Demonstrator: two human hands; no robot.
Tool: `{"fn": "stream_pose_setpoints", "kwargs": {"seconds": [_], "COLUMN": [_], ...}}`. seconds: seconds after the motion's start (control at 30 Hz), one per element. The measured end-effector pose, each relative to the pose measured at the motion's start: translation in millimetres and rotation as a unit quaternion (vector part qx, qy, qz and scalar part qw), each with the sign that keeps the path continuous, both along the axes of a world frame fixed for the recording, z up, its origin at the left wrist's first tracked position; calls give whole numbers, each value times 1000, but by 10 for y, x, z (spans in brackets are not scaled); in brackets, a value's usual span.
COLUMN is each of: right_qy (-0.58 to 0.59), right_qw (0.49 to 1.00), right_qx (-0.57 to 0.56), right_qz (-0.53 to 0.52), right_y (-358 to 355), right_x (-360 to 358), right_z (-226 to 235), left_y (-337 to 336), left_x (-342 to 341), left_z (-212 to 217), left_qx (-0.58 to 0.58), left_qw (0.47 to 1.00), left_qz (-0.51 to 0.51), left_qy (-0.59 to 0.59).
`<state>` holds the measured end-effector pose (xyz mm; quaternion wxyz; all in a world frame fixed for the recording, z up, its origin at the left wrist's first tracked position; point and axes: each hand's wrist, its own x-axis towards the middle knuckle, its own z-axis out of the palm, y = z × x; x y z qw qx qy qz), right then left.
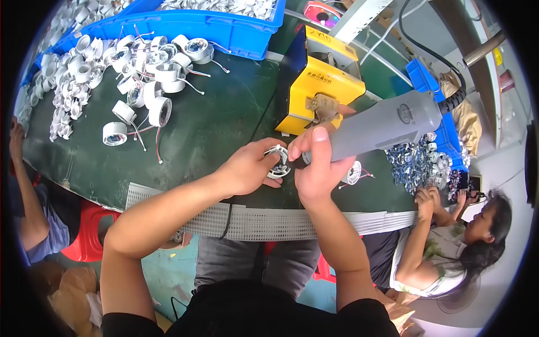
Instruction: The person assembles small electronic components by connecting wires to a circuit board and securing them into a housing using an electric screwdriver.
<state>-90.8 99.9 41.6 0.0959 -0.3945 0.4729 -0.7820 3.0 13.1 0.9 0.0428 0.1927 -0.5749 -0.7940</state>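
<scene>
While the small round white fitting [278, 161] sits above the near edge of the green table [213, 123], we pinch it in our left hand [247, 168], fingers closed around its rim; our right hand [317, 163] is wrapped tight on the grey power tool [387, 126], whose front end meets the fitting; just behind stands a yellow machine [323, 84]; farther left lies a heap of white fittings with thin wires [140, 73], and beyond it a blue bin [224, 25]; to our right a pile of metal clips [418, 163]; people sit on either side.
</scene>
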Motion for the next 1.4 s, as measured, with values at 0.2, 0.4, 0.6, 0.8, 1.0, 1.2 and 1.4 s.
{"fn": "stream_pose_setpoints", "kwargs": {"seconds": [0.2, 0.4, 0.6, 0.8, 1.0, 1.2, 1.4], "right_qy": [21, 53, 21, 160, 423, 419, 455], "right_qw": [1000, 998, 995, 971, 716, 802, 827], "right_qx": [14, 25, 34, 179, 545, 426, 327], "right_qz": [3, 37, 87, -9, -107, 1, 34], "right_y": [3, 3, 35, 474, 1225, 1128, 688], "right_x": [15, 9, -52, -374, -956, -711, -198], "right_z": [-74, -87, -104, -77, 148, 251, 385], "left_y": [4, 22, -10, -406, -609, -192, -82], "left_x": [7, 22, -27, 251, 472, 290, 174], "left_z": [-29, 18, 16, 183, 437, 314, 195], "left_qx": [-12, -36, -22, -572, -741, -438, 159], "left_qw": [1000, 999, 1000, 786, 591, 882, 972], "left_qz": [-6, 13, 7, 227, 273, 26, -132], "left_qy": [2, -11, -20, 58, -163, 172, 112]}}
